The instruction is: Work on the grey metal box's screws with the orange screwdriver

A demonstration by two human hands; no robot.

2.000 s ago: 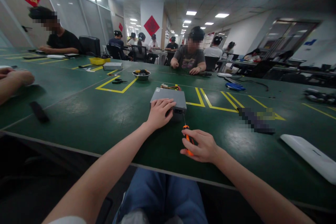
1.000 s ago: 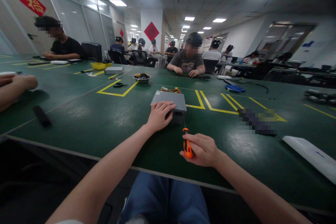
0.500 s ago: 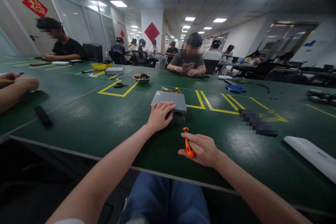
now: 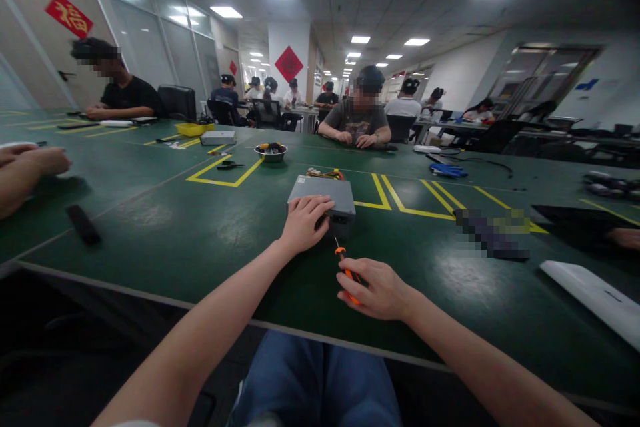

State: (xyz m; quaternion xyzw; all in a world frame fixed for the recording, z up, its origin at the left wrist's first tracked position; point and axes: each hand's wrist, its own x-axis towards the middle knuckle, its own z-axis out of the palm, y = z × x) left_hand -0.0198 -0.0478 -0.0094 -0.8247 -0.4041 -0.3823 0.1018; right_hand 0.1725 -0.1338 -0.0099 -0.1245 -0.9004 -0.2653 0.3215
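Observation:
A grey metal computer power supply (image 4: 327,190) sits on the green table in front of me. My left hand (image 4: 306,221) holds it at its near left part, fingers over the top and thumb down at the front side. The power socket shows on the near face, to the right of the thumb. Low over the table, my right hand (image 4: 373,288) grips an orange and black screwdriver (image 4: 353,280). Its thin shaft points up and slightly left, with the tip just short of the power supply and apart from it. Bundled coloured cables (image 4: 325,174) lie behind the box.
A metal bowl (image 4: 271,152) with tools stands beyond, left of the power supply. Yellow tape (image 4: 420,213) marks the green table (image 4: 165,260). A white panel (image 4: 590,297) lies at right, a black object (image 4: 83,225) at left. Co-workers sit around; another person's hand (image 4: 625,237) shows at right.
The screwdriver has come away from the right part of the box's near face and swung left with my right hand. My left hand stays put. Another person's dark sleeve and hand appear at right.

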